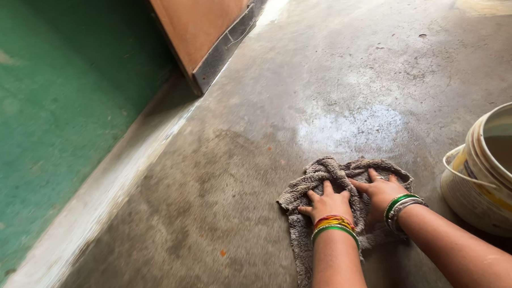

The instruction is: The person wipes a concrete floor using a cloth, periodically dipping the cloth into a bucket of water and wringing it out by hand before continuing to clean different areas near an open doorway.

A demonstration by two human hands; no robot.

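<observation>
Both hands press flat, fingers spread, on a grey rag (325, 181) lying on the concrete floor (344, 73). The left hand (328, 203) and right hand (381, 193) sit side by side, almost touching. The rag's long axis runs back beneath the left wrist. A cream bucket (492, 170) of murky water stands just right of the right hand; a green wall (50, 100) lies well to the left.

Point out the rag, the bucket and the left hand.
rag (319, 173), head view, on its bunched top edge.
bucket (467, 190), head view, on its outer wall by the handle.
left hand (328, 204), head view, on its back.
</observation>
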